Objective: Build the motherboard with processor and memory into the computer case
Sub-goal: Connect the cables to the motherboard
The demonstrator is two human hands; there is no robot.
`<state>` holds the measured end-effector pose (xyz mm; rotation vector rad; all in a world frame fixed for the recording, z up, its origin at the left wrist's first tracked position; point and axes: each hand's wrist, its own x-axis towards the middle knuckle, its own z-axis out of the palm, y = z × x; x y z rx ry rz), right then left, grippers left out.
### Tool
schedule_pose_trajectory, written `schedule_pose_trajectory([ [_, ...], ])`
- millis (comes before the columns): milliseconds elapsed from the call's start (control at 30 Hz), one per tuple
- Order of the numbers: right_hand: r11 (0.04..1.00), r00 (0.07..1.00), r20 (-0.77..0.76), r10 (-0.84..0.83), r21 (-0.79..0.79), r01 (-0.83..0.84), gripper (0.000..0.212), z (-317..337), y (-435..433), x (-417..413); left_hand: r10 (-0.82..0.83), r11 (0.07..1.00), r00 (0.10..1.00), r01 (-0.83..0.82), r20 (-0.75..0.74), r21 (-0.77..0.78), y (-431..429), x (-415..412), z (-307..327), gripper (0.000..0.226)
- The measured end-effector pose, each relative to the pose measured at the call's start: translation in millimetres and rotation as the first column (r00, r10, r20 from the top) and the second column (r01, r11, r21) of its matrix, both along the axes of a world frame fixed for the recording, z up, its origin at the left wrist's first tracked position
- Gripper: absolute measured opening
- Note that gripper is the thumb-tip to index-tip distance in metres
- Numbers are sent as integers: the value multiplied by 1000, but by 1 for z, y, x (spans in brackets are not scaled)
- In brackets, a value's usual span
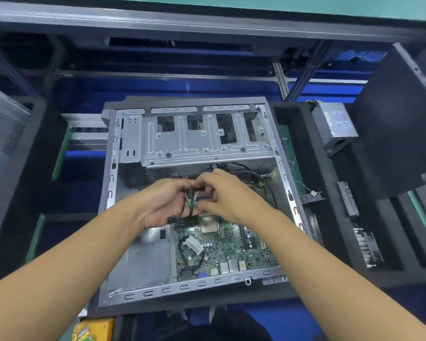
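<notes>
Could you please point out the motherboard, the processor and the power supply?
motherboard (pixel 228 251): head view, bare green board surface.
processor (pixel 209 223): head view, its metal lid.
power supply (pixel 338 123): head view, labelled top face.

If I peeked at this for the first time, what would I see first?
Two hands meet in the middle: the left hand and right hand both hold a bunch of cables above the open case. Below them, in the case's near right part, lies the green motherboard. A grey power supply sits outside the case, at the far right.
</notes>
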<state>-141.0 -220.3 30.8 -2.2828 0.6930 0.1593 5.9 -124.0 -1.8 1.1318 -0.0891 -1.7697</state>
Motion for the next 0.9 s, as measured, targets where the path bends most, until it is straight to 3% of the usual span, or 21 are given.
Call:
schedule_pose_trajectory([
  [100, 992, 995, 88, 39, -123, -28, 28, -10, 9, 6, 3, 1000, 999, -2, -49, 13, 2, 3, 5, 29],
  [367, 988, 991, 136, 11, -152, 10, 28, -23, 13, 10, -19, 988, 988, 42, -156, 148, 0, 13, 12, 37],
  [433, 983, 997, 78, 20, -184, -6, 25, -25, 13, 11, -132, 984, 991, 134, -30, 120, 0, 17, 10, 32],
  [500, 989, 999, 43, 13, -147, -6, 23, -26, 9, 10, -233, 969, 948, 208, 217, 133, 1, 21, 7, 19],
  [567, 998, 1000, 11, 18, -61, -17, 22, -23, 2, 6, -208, 975, 896, 159, 392, 155, 1, 24, 3, 27],
  [733, 989, 990, -29, 138, -39, -139, 13, -18, -12, -3, -129, 986, 811, 44, 570, 161, -1, 25, -2, 28],
  [800, 973, 976, -35, 216, -68, -218, 11, -18, -16, -5, -139, 983, 723, 16, 676, 185, -3, 26, -6, 21],
  [900, 927, 938, -100, 332, -148, -344, 12, -21, -17, -4, -246, 964, 486, 34, 839, 263, -7, 25, -17, 19],
])
